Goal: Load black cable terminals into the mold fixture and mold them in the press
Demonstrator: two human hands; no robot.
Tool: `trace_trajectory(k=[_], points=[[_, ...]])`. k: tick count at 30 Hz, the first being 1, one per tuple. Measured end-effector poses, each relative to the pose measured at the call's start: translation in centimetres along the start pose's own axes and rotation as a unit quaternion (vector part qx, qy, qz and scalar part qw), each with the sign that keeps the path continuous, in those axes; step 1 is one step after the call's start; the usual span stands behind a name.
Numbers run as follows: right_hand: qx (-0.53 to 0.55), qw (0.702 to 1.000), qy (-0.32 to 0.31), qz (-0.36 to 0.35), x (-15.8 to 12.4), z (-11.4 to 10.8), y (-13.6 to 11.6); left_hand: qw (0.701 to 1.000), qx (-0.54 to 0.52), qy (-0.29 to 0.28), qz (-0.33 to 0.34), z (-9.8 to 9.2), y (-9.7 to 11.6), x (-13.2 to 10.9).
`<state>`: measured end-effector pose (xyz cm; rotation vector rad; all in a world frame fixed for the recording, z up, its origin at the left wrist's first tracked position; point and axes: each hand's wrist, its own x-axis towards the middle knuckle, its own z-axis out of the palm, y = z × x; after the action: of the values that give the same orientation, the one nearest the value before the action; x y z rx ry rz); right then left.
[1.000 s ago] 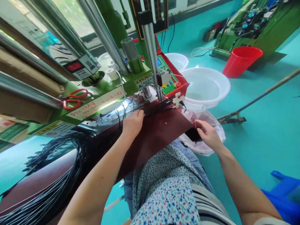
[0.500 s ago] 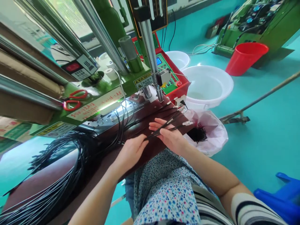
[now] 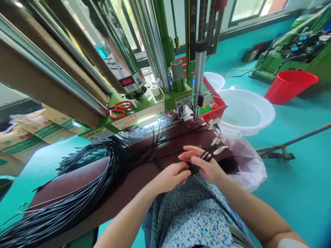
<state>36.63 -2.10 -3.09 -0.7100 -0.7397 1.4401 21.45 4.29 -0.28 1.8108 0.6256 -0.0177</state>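
Several short black cables (image 3: 208, 152) with pale metal plug ends (image 3: 220, 150) run between my two hands, just above the table's front edge. My left hand (image 3: 172, 176) pinches their near part between thumb and fingers. My right hand (image 3: 209, 168) curls loosely around the same cables nearer the plugs, thumb on one side and fingers on the other. Behind the hands, more black cables (image 3: 152, 146) lie across the dark red tabletop (image 3: 178, 137) towards the machine. A big looped bundle of black cables (image 3: 110, 172) rests at the left.
A green press machine (image 3: 155, 103) with steel columns stands behind the table, red-handled scissors (image 3: 121, 109) on its ledge. At its right is a red control box (image 3: 218, 105). A pink-white bag (image 3: 254, 167) with black scraps, white tubs (image 3: 245, 110) and a red bucket (image 3: 289, 86) stand at the right.
The view has swung to the left and up. Both hands have drawn back with the cables to the table's front edge, and sit closer together.
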Motion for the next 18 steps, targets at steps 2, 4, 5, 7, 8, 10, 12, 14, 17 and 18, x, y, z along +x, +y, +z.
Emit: trace_trajectory(k=[2,4,5,7,8,10,12,14,17,18], points=[[-0.002,0.997,0.059,-0.044,0.1,-0.7,-1.5,0.997,0.008,0.068,0.036,-0.4,0.6,2.1],[-0.012,0.990,0.113,-0.077,0.2,-1.4,-2.7,0.990,0.024,0.124,0.064,-0.9,1.3,3.9],[-0.019,0.987,0.134,-0.088,0.4,-1.7,-3.0,0.987,0.027,0.140,0.070,-1.2,1.6,4.6],[-0.025,0.981,0.161,-0.102,0.7,-2.2,-3.2,0.987,0.022,0.146,0.070,-1.8,2.0,5.5],[-0.018,0.980,0.168,-0.106,1.0,-2.4,-3.1,0.988,0.013,0.142,0.066,-2.0,2.1,5.8],[0.001,0.978,0.182,-0.106,1.7,-2.7,-2.8,0.990,-0.004,0.126,0.061,-2.2,2.0,6.2],[0.010,0.974,0.201,-0.103,2.4,-3.0,-2.5,0.991,-0.004,0.120,0.059,-2.3,1.8,6.4],[0.004,0.969,0.222,-0.109,3.1,-3.3,-2.3,0.988,0.009,0.141,0.057,-2.2,1.7,6.6],[0.001,0.961,0.242,-0.135,3.8,-3.8,-2.4,0.975,0.046,0.209,0.059,-2.2,2.1,7.0],[0.005,0.959,0.245,-0.142,3.9,-3.9,-2.4,0.969,0.065,0.230,0.062,-2.2,2.3,7.1]])
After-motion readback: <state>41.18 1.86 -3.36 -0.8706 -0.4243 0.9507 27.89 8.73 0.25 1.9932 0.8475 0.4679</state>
